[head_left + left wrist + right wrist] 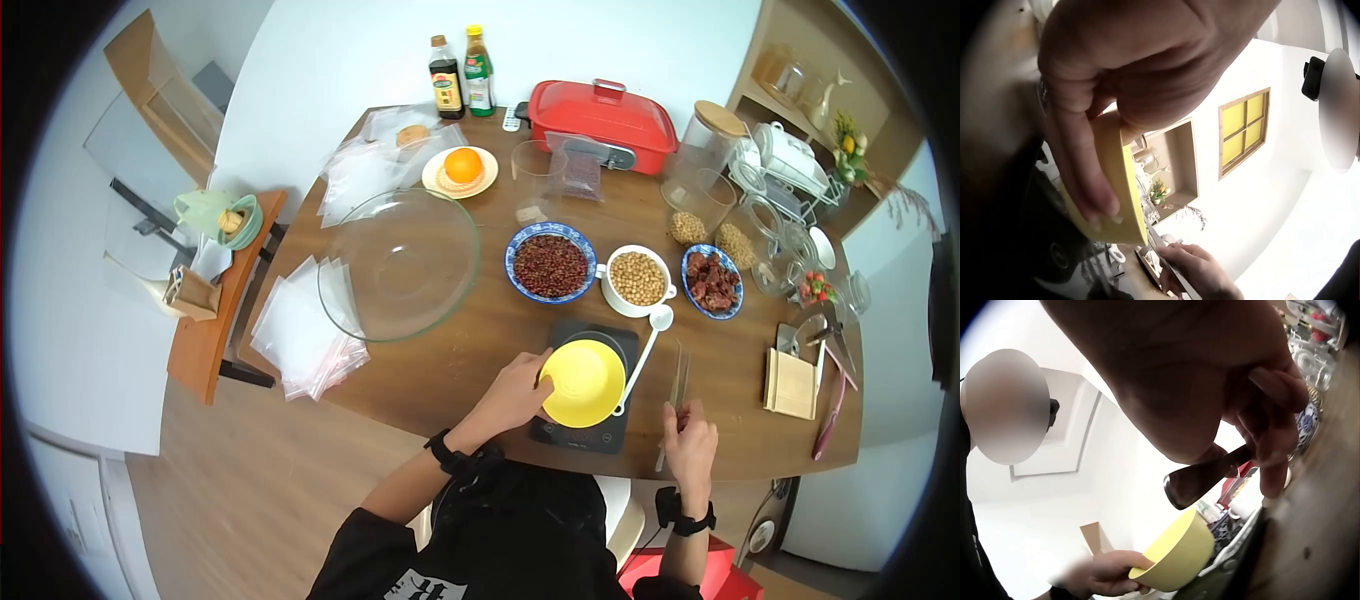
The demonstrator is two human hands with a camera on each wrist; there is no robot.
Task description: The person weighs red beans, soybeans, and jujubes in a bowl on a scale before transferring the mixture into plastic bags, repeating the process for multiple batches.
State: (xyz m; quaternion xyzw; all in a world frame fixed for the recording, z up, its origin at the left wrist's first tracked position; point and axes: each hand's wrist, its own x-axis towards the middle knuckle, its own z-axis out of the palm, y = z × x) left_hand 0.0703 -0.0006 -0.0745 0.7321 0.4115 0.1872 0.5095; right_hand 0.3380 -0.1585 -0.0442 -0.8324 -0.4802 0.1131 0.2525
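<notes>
My left hand (517, 392) grips the rim of a yellow bowl (583, 384), thumb on the inner side and fingers along the outside, as the left wrist view shows. The bowl is over a black electric scale or hot plate (572, 436). My right hand (690, 443) holds metal tongs (679, 375) near the table's front edge; in the right wrist view the metal end (1191, 484) sticks out of the curled fingers. A white slotted spoon (645, 352) lies between the bowl and the tongs. The bowl's inside looks bare in the head view.
Behind the bowl stand red beans (549, 267), a white pot of soybeans (637, 279) and a dish of dark red pieces (712, 283). A big glass bowl (400, 265) and plastic bags (305, 330) are left; a wooden box (790, 384) and pink-handled knife (828, 425) are right.
</notes>
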